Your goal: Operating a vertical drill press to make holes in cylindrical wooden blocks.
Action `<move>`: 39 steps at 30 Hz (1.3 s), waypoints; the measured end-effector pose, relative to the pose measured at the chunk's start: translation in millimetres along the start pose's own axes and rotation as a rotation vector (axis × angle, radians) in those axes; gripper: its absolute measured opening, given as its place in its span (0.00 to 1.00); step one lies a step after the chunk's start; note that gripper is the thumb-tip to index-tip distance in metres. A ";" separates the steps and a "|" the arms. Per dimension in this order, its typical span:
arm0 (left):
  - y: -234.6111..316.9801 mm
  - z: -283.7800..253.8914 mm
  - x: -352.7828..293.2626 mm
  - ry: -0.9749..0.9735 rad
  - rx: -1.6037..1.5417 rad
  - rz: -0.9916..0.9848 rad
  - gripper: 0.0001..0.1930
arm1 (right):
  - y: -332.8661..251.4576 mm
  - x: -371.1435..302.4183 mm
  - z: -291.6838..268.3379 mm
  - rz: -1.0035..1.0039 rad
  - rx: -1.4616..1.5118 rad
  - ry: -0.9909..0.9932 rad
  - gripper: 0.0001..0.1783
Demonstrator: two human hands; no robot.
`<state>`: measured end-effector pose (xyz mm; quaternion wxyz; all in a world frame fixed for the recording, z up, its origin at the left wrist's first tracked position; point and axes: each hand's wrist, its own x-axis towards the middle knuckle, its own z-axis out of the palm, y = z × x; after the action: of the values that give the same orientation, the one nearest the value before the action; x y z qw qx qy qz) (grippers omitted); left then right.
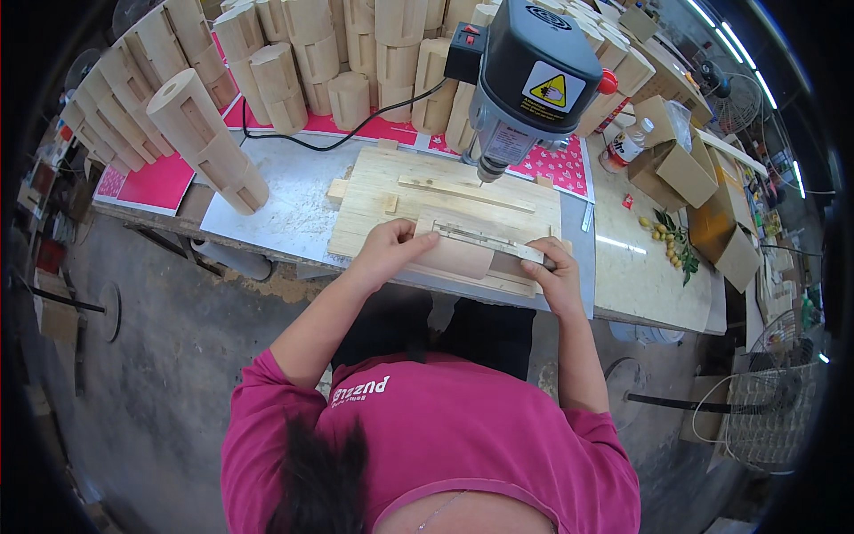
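Observation:
A pale wooden cylinder (455,259) lies on its side on the wooden board (365,200) in front of me. My left hand (396,251) grips its left end, thumb on top. Along the cylinder's upper side runs a narrow, light-coloured slotted strip (487,239). My right hand (556,271) pinches the strip's right end between thumb and fingers. A dark, rod-like part shows between the cylinder and my right hand; its kind is unclear. Above and beyond the board hangs the bench drill (534,80), its bit (483,182) apart from the wood.
Stacked wooden cylinders (311,53) crowd the back and left of the table. One grooved stack (209,142) stands nearer. A black cable (338,142) crosses behind the board. To the right are a bottle (626,145), a cardboard box (676,173) and small yellow fruit with leaves (676,242).

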<state>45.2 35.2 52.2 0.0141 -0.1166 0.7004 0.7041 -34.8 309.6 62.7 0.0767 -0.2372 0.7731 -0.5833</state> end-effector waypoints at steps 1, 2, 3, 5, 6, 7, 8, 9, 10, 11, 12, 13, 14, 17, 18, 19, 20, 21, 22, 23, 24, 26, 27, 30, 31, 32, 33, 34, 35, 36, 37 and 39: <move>-8.6 0.8 6.6 -0.029 0.074 0.058 0.21 | 4.5 2.0 -1.7 -0.023 -0.058 0.019 0.14; -11.7 1.4 10.5 -0.016 0.171 0.108 0.24 | 5.6 3.2 -2.7 -0.023 -0.056 0.016 0.14; -13.9 2.1 11.4 -0.012 0.171 0.106 0.24 | 6.6 4.5 -3.3 -0.081 -0.172 0.049 0.15; -14.5 5.4 10.8 0.080 0.463 0.467 0.27 | 10.5 8.0 -6.4 -0.138 -0.285 0.080 0.16; -20.2 6.0 11.0 0.081 0.464 0.466 0.27 | 14.8 11.3 -9.4 -0.151 -0.364 0.117 0.17; -30.5 6.8 12.5 0.108 0.614 0.572 0.29 | 17.6 14.9 -12.3 -0.165 -0.442 0.156 0.18; -34.9 6.9 13.1 0.133 0.765 0.678 0.31 | 18.2 18.3 -14.7 -0.163 -0.439 0.155 0.18; -37.5 9.1 15.8 0.133 0.767 0.675 0.31 | 18.0 22.3 -17.0 -0.169 -0.445 0.169 0.18; -38.9 14.7 19.7 0.193 0.822 0.662 0.32 | 18.3 26.9 -18.1 -0.174 -0.451 0.183 0.19; -39.1 19.2 23.2 0.252 0.877 0.648 0.33 | 19.3 32.0 -17.8 -0.172 -0.448 0.185 0.19; -39.2 21.7 28.1 0.248 0.880 0.648 0.33 | 20.1 38.0 -17.2 -0.180 -0.453 0.205 0.19; -38.8 23.0 34.6 0.300 0.893 0.635 0.33 | 20.8 43.8 -16.2 -0.187 -0.458 0.225 0.20; -37.6 24.2 42.1 0.349 0.901 0.628 0.34 | 24.4 49.9 -16.2 -0.189 -0.449 0.242 0.21; -40.4 14.4 56.3 0.325 0.907 0.623 0.32 | 31.8 66.0 -11.5 -0.207 -0.407 0.245 0.21; -42.0 8.6 58.9 0.323 0.908 0.625 0.32 | 33.2 68.2 -8.2 -0.207 -0.406 0.248 0.21; -43.8 1.6 60.8 0.304 0.893 0.659 0.33 | 34.3 70.1 -4.0 -0.215 -0.401 0.244 0.21; -44.5 -4.5 60.1 0.283 0.880 0.688 0.34 | 33.8 70.2 3.0 -0.220 -0.393 0.237 0.21; -44.6 -8.2 59.9 0.278 0.883 0.685 0.34 | 31.4 70.1 9.4 -0.215 -0.391 0.239 0.21; -43.7 -11.2 59.4 0.254 0.876 0.651 0.34 | 26.7 69.6 15.0 -0.209 -0.416 0.247 0.21; -42.0 -13.8 59.8 0.234 0.868 0.619 0.33 | 22.8 70.7 17.5 -0.206 -0.441 0.253 0.21; -43.3 -15.6 61.4 0.233 0.868 0.618 0.33 | 22.9 71.2 17.0 -0.205 -0.440 0.253 0.21; -46.7 -17.6 64.6 0.192 0.796 0.686 0.33 | 23.5 70.3 14.6 -0.239 -0.412 0.177 0.23; -46.6 -19.5 65.6 0.189 0.795 0.686 0.33 | 21.8 70.3 13.9 -0.236 -0.412 0.178 0.23; -42.6 -21.8 65.8 0.124 0.806 0.651 0.32 | 15.1 71.1 9.3 -0.269 -0.348 0.134 0.26; -40.7 -20.6 64.4 0.131 0.788 0.643 0.27 | 14.8 70.7 4.6 -0.248 -0.352 0.099 0.28; -39.5 -19.5 64.3 0.138 0.770 0.637 0.22 | 13.1 71.2 -0.8 -0.228 -0.356 0.065 0.31; -39.9 -19.1 64.2 0.137 0.770 0.637 0.22 | 5.6 76.1 -7.1 -0.302 -0.445 0.099 0.32; -40.5 -19.0 64.0 0.149 0.778 0.637 0.22 | -8.2 85.0 -15.6 -0.376 -0.534 0.133 0.34; -41.5 -20.5 62.1 0.167 0.791 0.633 0.22 | -28.1 99.6 -25.5 -0.412 -0.476 0.226 0.32; -41.8 -21.1 60.9 0.166 0.791 0.630 0.22 | -54.5 114.9 -36.1 -0.443 -0.423 0.323 0.31; -42.1 -21.8 60.0 0.179 0.795 0.622 0.21 | -82.8 126.1 -43.4 -0.416 -0.314 0.370 0.29; -41.6 -20.9 61.7 0.180 0.797 0.623 0.21 | -130.7 142.3 -54.3 -0.393 -0.234 0.404 0.24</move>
<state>-4.1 6.5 0.2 -0.2133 0.0521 0.9143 0.3403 -144.6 264.6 224.5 -0.2209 -0.2687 0.7739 -0.5292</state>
